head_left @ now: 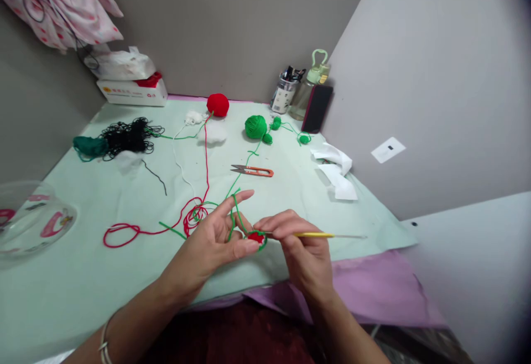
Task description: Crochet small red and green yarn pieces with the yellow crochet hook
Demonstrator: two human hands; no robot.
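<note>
Above the smooth mint-green tablecloth (124,275), the left hand (215,242), half open, pinches a small round red crocheted piece edged in green yarn (256,238) with fuzzy green strand looped over its forefinger, while the right hand (302,253) closes around a thin yellow-handled metal crochet hook (327,235).

Red yarn ball (218,104) at table's (103,275) far edge; snips (252,171) lay mid-table. Black yarn tangle (129,136) sat left, tissue box (133,92) behind. Pen cup (284,96), bottle (310,84), phone (317,108) stood in far corner. White scraps (338,173) lay right.
</note>
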